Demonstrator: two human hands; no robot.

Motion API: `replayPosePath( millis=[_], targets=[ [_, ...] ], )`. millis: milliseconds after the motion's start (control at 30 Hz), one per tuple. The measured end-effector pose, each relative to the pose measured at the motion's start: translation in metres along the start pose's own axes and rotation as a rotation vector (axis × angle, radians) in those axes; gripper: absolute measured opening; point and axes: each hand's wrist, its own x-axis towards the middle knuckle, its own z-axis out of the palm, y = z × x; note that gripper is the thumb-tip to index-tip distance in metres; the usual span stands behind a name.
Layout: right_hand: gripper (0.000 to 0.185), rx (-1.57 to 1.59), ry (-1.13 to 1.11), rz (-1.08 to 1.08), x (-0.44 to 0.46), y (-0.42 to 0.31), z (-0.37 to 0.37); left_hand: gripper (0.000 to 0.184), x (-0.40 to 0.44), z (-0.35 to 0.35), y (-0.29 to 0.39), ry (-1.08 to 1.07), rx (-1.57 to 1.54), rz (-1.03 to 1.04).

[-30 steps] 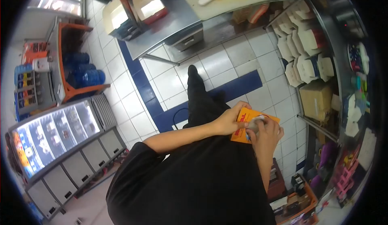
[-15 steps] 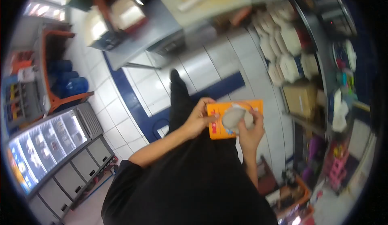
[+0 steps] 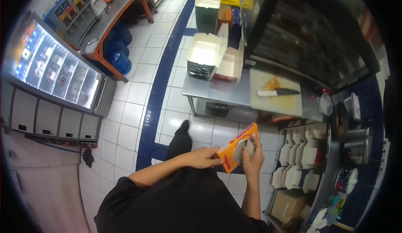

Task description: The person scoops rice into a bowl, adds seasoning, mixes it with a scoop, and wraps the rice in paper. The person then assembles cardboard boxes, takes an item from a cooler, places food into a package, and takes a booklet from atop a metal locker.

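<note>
Between my two hands is an orange box (image 3: 229, 152) with red lettering and a grey, rounded area on its face, tilted up to the right. My left hand (image 3: 205, 157) grips the box's lower left corner, thumb on the front. My right hand (image 3: 253, 157) holds its right side, with thumb and fingers at the grey area (image 3: 239, 150). What the grey area is, I cannot make out. The box is in front of my body, above the tiled floor.
Ahead stands a steel table (image 3: 217, 91) with a cutting board (image 3: 261, 101), a knife (image 3: 287, 91) and open cartons (image 3: 205, 50). At right, a shelf holds stacked white boxes (image 3: 293, 178) and a pot (image 3: 356, 146). A lit display fridge (image 3: 54, 67) is at left.
The view has swung up, showing more of the table and dark cabinet. The orange box has turned from nearly level to tilted, still held in both hands.
</note>
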Motion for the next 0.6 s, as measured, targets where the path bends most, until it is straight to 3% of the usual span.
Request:
replayPosePath(
  millis=[100, 133, 167, 233, 300, 433, 467, 567, 600],
  targets=[
    [0.025, -0.176, -0.039, -0.175, 0.051, -0.044, 0.016, 0.053, -0.015, -0.044, -0.022, -0.142, 0.127, 0.066],
    [0.025, -0.219, 0.081, -0.395, 0.07, -0.065, 0.025, 0.055, -0.015, -0.06, -0.031, -0.168, 0.171, 0.081],
    [0.025, -0.247, 0.173, -0.428, 0.091, -0.08, 0.037, 0.057, -0.02, -0.077, -0.042, -0.147, 0.155, 0.149],
    [0.029, 0.05, 0.319, -0.562, 0.121, -0.115, 0.065, 0.055, -0.043, -0.127, -0.041, -0.094, 0.178, 0.1],
    [0.033, 0.169, 0.377, -0.553, 0.149, -0.157, 0.101, 0.051, -0.076, -0.182, -0.044, 0.018, 0.034, 0.02],
    [0.026, -0.09, 0.331, -0.766, 0.205, -0.248, 0.18, 0.044, -0.152, -0.291, -0.092, 0.349, -0.104, 0.045],
    [0.026, -0.144, 0.299, -0.781, 0.221, -0.257, 0.202, 0.039, -0.165, -0.31, -0.115, 0.452, -0.281, 0.158],
    [0.021, -0.117, 0.425, -0.719, 0.275, -0.243, 0.269, 0.039, -0.221, -0.365, -0.118, 0.729, -0.29, 0.091],
    [0.02, -0.282, 0.458, -0.832, 0.286, -0.244, 0.279, 0.039, -0.235, -0.377, -0.12, 0.752, -0.366, 0.117]
  ],
)
